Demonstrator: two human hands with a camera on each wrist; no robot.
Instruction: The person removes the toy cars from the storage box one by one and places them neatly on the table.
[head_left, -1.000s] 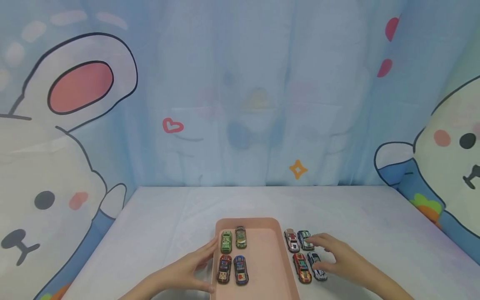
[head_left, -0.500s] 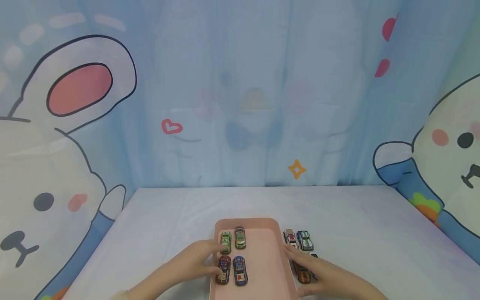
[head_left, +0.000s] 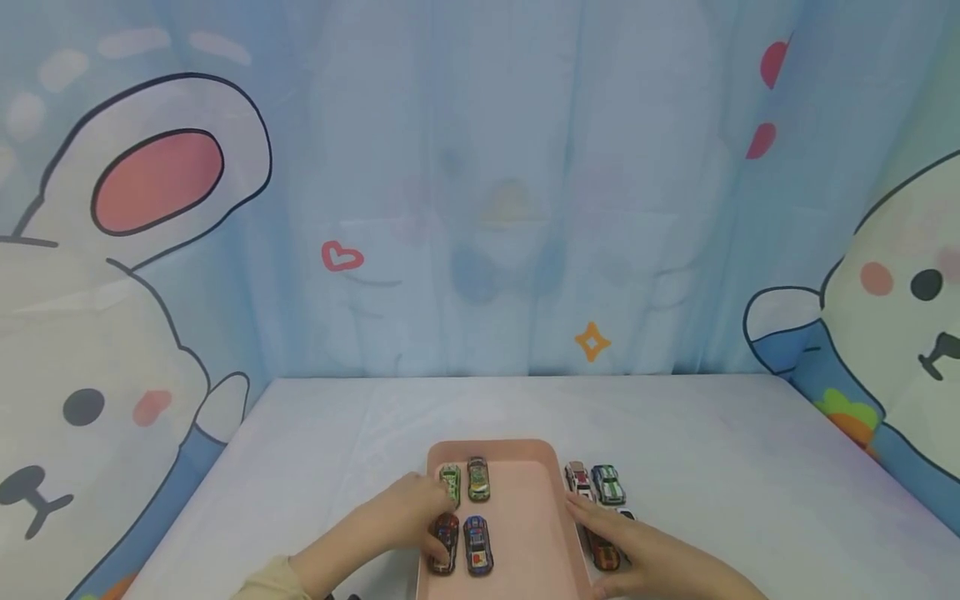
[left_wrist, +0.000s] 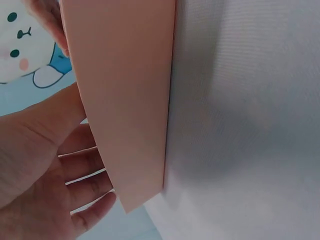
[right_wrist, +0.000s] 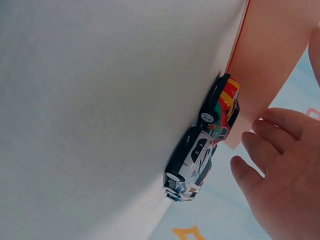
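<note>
A pink tray (head_left: 525, 517) holds two green toy cars, a dark red toy car (head_left: 447, 533) and a blue toy car (head_left: 478, 546) in its left half. My left hand (head_left: 405, 512) reaches over the tray's left rim. Its fingers lie over the nearer end of the left green car (head_left: 450, 477), and its thumb is at the dark red car. The left wrist view hides the fingertips behind the tray wall (left_wrist: 122, 100), so a pinch cannot be confirmed. My right hand (head_left: 645, 550) touches the tray's right rim with extended fingers and holds nothing.
Right of the tray, a white-and-red toy car (head_left: 578, 479) and a green-and-white one (head_left: 609, 485) stand on the white tablecloth (head_left: 337, 442). An orange-red car (right_wrist: 225, 105) and a white-and-black car (right_wrist: 192, 157) sit partly under my right hand. Behind hangs a blue cartoon curtain (head_left: 465, 167).
My right hand has moved left from the loose cars to the tray's right rim. My left hand has gone from the left rim to over the cars inside. The cars keep their places.
</note>
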